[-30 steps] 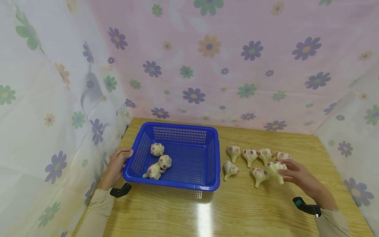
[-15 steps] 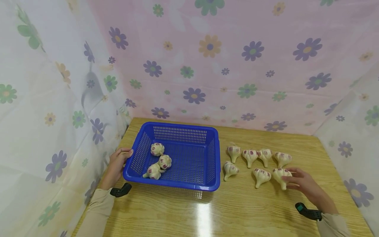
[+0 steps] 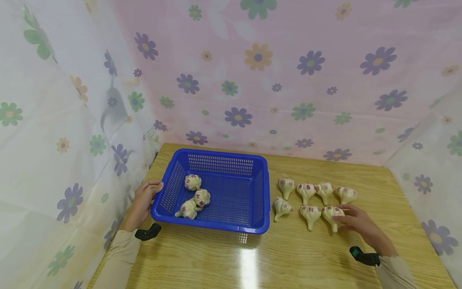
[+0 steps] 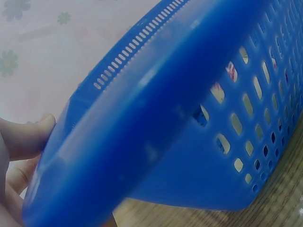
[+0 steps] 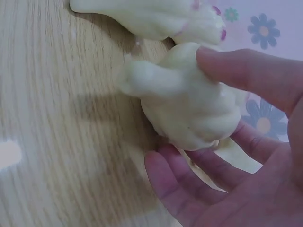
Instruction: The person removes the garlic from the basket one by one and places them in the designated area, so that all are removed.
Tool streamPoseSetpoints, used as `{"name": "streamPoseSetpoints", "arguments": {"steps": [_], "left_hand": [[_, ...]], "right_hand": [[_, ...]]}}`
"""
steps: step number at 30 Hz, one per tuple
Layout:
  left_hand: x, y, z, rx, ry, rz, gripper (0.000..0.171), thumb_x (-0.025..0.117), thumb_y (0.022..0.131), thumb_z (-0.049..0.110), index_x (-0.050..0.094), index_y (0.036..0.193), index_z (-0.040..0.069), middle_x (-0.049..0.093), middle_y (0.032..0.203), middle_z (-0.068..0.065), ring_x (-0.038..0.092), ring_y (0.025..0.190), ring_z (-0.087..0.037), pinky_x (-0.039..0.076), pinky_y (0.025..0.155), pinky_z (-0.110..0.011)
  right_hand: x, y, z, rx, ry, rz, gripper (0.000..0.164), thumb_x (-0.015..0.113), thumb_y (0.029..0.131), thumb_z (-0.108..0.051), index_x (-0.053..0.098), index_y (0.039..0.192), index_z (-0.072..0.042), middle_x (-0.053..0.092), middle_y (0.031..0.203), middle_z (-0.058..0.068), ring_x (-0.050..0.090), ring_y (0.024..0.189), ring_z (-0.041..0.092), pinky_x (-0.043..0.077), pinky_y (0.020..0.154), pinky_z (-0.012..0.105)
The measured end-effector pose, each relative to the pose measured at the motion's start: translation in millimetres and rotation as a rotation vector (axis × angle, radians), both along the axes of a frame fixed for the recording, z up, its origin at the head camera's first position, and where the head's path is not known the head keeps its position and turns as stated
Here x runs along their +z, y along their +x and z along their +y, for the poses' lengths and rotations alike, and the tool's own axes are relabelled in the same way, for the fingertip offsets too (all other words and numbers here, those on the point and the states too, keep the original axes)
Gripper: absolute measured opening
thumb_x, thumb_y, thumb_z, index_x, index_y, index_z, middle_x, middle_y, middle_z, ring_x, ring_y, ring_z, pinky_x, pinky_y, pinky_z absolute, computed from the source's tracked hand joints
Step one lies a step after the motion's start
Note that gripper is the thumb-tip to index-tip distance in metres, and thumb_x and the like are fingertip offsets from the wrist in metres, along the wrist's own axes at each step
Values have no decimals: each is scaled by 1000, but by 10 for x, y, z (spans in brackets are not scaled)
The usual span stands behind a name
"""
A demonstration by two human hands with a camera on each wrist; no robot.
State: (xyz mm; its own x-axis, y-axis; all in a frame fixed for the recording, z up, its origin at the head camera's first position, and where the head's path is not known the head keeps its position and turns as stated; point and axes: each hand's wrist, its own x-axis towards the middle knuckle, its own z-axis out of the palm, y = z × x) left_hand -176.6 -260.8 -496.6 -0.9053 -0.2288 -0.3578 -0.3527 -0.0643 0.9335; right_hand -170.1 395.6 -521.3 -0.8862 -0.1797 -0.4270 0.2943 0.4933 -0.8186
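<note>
A blue plastic basket (image 3: 231, 229) stands on the wooden table with 3 garlic bulbs inside, near its left end. My left hand (image 3: 143, 197) grips the basket's left rim; the left wrist view shows the thumb (image 4: 28, 139) over the rim edge and fingers below it. To the right of the basket, my right hand (image 3: 361, 224) holds a garlic bulb (image 3: 333, 218) between thumb and fingers, its stem toward me. In the right wrist view this garlic bulb (image 5: 189, 104) is seen from the stem end, low over the tabletop. A neighbouring garlic bulb (image 3: 310, 216) sits against its left side.
Behind the held bulb lies a row of several garlic bulbs (image 3: 306, 192). One more garlic bulb (image 3: 282, 208) lies close to the basket's right side. Floral cloth walls (image 3: 238, 80) enclose the wooden table (image 3: 202, 261) at the back and sides.
My right hand has set the garlic bulb lower beside its neighbour, then shifted left with it, and the neighbouring bulb has slid left too. The left hand has stayed on the basket.
</note>
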Motion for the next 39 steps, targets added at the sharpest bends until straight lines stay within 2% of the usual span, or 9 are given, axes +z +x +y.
{"name": "streamPoseSetpoints", "arguments": {"steps": [8,11,14,19,21,24,26,28,39], "left_hand": [[-10,1,0,-17,-14,16,36,62,93,28,51,120,7,65,97,-7,66,82,-21,54,66,-36],[-20,-3,-1,-16,-13,17,36,62,93,28,52,119,7,66,96,-6,66,81,-20,54,65,-36],[-26,-11,-1,-14,-8,19,34,62,93,28,52,118,8,66,94,-5,66,79,-20,54,64,-35],[-32,-20,1,0,-6,11,33,61,93,27,52,118,8,66,95,-5,66,79,-20,55,64,-35],[-192,-63,-70,-6,-11,39,41,66,89,35,53,118,10,66,96,-5,66,80,-20,55,64,-37],[-204,-62,-76,-7,-6,38,42,66,89,35,53,119,10,66,97,-5,67,80,-20,55,65,-38],[-187,-54,-74,-11,0,43,40,66,89,35,53,118,10,66,95,-4,67,79,-19,55,64,-37],[-21,-6,-5,-2,2,17,32,62,93,26,52,118,8,66,94,-4,66,79,-19,55,64,-36],[-7,8,0,-10,-4,21,31,61,93,26,52,117,7,65,92,-4,65,77,-18,54,63,-35]], "right_hand": [[38,-33,-63,-13,60,94,62,64,92,-24,33,133,11,32,135,38,58,100,21,52,78,42],[40,-26,-70,-15,86,132,61,66,90,-22,35,132,10,35,134,37,55,106,33,52,77,40],[58,-14,-68,-2,94,165,60,66,90,-21,36,132,11,34,133,38,45,114,48,52,77,40],[130,-11,-62,31,104,205,58,65,91,-18,37,131,11,36,132,38,43,114,52,52,78,43],[175,-13,-64,39,124,216,58,65,90,-19,37,131,11,36,132,37,42,115,53,50,80,45],[279,-20,-79,42,153,231,60,65,91,-20,35,133,12,35,133,37,38,118,55,47,84,51],[362,-24,-105,40,169,240,62,64,91,-22,34,134,12,33,134,37,35,119,56,44,87,56],[452,-29,-142,36,170,251,63,64,92,-23,33,135,12,32,135,37,34,120,55,42,87,58],[768,-107,-331,50,186,336,58,59,95,-30,38,134,7,39,133,31,38,120,50,41,88,59]]}}
